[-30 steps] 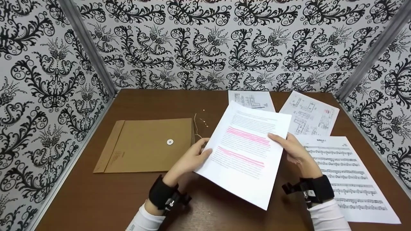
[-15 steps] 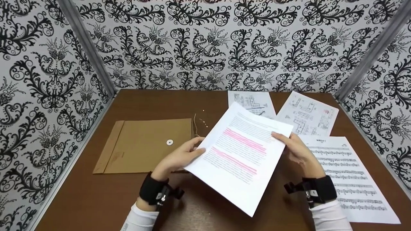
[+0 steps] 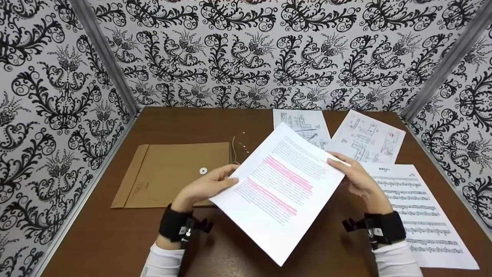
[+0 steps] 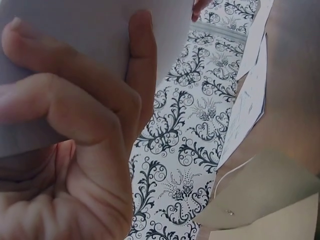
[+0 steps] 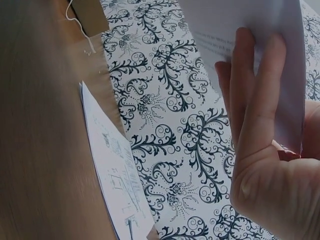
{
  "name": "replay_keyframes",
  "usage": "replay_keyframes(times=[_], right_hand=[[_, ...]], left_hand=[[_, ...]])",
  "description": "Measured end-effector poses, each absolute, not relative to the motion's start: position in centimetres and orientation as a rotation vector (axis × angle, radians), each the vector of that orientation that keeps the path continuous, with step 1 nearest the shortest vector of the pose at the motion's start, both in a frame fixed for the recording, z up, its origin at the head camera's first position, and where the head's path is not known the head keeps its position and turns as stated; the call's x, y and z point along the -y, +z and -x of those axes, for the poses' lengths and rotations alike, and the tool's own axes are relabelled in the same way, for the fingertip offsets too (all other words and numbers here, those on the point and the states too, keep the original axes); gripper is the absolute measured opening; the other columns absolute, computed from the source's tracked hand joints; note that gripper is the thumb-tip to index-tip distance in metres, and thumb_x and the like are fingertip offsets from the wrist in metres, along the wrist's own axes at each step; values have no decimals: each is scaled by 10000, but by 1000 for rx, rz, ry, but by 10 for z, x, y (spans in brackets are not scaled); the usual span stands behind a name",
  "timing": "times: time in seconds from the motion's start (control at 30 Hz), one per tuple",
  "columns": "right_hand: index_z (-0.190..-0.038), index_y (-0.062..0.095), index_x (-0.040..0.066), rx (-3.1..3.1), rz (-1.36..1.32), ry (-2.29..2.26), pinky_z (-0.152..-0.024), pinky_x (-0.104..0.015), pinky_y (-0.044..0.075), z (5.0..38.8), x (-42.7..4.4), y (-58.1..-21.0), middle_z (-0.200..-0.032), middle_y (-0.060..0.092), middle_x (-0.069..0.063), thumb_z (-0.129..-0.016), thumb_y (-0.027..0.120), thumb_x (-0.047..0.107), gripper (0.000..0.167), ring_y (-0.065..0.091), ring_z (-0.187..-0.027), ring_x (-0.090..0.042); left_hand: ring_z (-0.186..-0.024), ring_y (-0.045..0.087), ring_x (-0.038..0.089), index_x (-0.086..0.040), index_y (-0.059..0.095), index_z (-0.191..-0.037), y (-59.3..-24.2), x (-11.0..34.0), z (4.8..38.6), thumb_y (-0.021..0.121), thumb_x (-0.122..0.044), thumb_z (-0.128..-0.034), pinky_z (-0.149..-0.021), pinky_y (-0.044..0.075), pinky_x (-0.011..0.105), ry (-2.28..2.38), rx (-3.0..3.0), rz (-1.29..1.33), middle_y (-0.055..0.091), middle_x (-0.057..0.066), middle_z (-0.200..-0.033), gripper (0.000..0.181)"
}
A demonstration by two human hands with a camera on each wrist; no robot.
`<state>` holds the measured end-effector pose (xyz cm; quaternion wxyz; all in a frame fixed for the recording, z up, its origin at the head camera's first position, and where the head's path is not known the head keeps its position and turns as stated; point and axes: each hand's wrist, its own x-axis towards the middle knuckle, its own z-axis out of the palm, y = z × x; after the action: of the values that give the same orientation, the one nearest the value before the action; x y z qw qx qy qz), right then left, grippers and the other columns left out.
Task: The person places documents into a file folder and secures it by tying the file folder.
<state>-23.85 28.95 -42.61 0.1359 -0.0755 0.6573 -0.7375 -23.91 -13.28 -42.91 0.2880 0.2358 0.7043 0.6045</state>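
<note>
Grasping highlighted paper (image 3: pixel 277 194) by opposite edges with left hand (image 3: pixel 208 186) and right hand (image 3: pixel 358 179); ideally pinching lightly, evenly, avoiding creasing.

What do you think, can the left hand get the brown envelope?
Probably yes, if the left hand lets go of the highlighted paper; the brown envelope lies close, mostly uncovered.

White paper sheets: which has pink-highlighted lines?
The white typed sheet, held by the left hand and right hand; the white music sheet and two white drawing sheets show none.
</note>
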Motion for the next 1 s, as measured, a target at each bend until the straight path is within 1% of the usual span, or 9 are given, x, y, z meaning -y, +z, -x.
replay_keyframes(times=[0.23, 0.53, 0.7, 0.8, 1.0], right_hand=[[-1248, 653, 204, -1836, 360, -2106, -713, -256, 630, 242, -294, -431, -1055, 794, 14, -1073, 459, 67, 294, 784, -876, -114], [-1266, 611, 171, -1919, 321, -2091, -723, -240, 628, 243, -295, -432, -1060, 791, 25, -1062, 501, 80, 248, 777, -888, -101], [-1236, 625, 197, -1966, 278, -2123, -707, -227, 623, 242, -298, -430, -1029, 797, 36, -1060, 509, 81, 242, 778, -856, -95], [-1208, 647, 207, -1980, 248, -2157, -696, -230, 624, 241, -300, -428, -1009, 795, 39, -1055, 518, 77, 238, 776, -841, -97], [-1196, 630, 187, -1978, 145, -2240, -694, -223, 623, 241, -303, -424, -995, 782, 39, -1051, 530, 78, 207, 773, -843, -92]], left_hand=[[-703, 741, 83, -48, 421, -1498, -430, 136, 240, 464, -153, -1087, -580, 585, 230, 1608, -1851, -624, 751, -36, -980, 427], [-726, 747, 94, -63, 448, -1495, -429, 136, 240, 476, -178, -1081, -598, 599, 250, 1589, -1906, -616, 761, -19, -997, 430], [-777, 729, 81, -20, 488, -1459, -430, 138, 241, 500, -172, -1067, -653, 586, 230, 1617, -1968, -584, 748, -7, -1037, 421], [-791, 707, 66, 36, 511, -1427, -431, 138, 243, 534, -153, -1050, -666, 571, 208, 1671, -2015, -558, 737, -1, -1037, 422], [-692, 687, 78, 63, 528, -1411, -430, 137, 243, 581, -192, -1033, -563, 579, 216, 1790, -2018, -437, 703, -30, -906, 459]])
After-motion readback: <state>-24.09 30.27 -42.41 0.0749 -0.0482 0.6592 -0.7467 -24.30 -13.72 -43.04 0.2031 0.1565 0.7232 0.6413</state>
